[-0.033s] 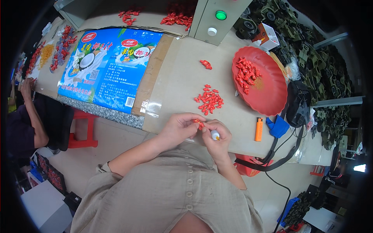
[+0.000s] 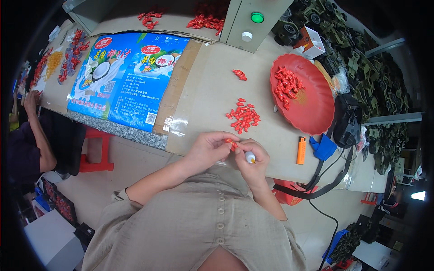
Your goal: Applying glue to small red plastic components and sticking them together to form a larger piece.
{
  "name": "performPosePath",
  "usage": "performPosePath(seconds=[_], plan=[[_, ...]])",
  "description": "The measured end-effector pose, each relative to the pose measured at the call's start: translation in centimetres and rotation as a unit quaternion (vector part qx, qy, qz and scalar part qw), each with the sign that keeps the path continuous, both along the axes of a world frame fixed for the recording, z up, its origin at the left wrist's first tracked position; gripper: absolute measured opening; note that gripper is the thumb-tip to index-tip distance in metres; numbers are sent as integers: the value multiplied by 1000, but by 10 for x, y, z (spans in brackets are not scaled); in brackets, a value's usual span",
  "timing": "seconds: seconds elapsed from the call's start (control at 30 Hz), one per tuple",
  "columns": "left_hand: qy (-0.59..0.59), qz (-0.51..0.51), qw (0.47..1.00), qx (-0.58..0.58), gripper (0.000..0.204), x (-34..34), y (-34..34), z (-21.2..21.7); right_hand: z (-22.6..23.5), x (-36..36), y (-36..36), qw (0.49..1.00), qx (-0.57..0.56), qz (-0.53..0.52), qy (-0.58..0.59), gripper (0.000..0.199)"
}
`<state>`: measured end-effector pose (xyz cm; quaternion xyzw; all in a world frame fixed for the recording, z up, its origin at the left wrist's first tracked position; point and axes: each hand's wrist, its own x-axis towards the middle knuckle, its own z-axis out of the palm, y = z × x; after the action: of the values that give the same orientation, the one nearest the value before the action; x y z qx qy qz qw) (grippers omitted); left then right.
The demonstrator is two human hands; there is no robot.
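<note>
My left hand (image 2: pixel 207 148) is closed, pinching a small glossy red plastic figure piece (image 2: pixel 231 143) between thumb and fingertips. The fingertips of my right hand (image 2: pixel 254 168) meet it at the same piece. Tucked in the right palm is a small white bottle (image 2: pixel 250 156) with a yellowish tip; the fingers hide much of it. Both hands hover at the table's near edge. Just beyond them lies a loose pile of small red parts (image 2: pixel 244 116). Farther off sits a larger red piece (image 2: pixel 239 75), alone on the table.
A red scalloped bowl (image 2: pixel 312 115) with red pieces stands at right, near an orange lighter (image 2: pixel 301 150), a blue object (image 2: pixel 323 147) and a black strap (image 2: pixel 312 192). Flattened blue printed cardboard (image 2: pixel 131 81) covers the left. A control box (image 2: pixel 253 31) stands behind. Another person's arm (image 2: pixel 38 131) is far left.
</note>
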<state>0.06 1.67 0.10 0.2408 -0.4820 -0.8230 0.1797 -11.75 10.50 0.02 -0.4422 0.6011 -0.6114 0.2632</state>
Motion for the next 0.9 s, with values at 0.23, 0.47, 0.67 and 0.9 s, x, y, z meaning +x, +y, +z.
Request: performPosePath(seconds=[0.23, 0.47, 0.67, 0.9], plan=[[31, 31, 999, -9, 19, -2, 5, 4, 0, 1, 0, 1000, -3, 1, 11, 12], [2, 12, 1000, -2, 21, -3, 2, 2, 0, 0, -1, 999, 6, -16, -35, 7], [-3, -2, 1000, -12, 23, -1, 1, 1, 2, 1, -2, 998, 15, -17, -60, 5], [-5, 16, 1000, -18, 22, -3, 3, 6, 1, 2, -2, 998, 9, -20, -59, 6]])
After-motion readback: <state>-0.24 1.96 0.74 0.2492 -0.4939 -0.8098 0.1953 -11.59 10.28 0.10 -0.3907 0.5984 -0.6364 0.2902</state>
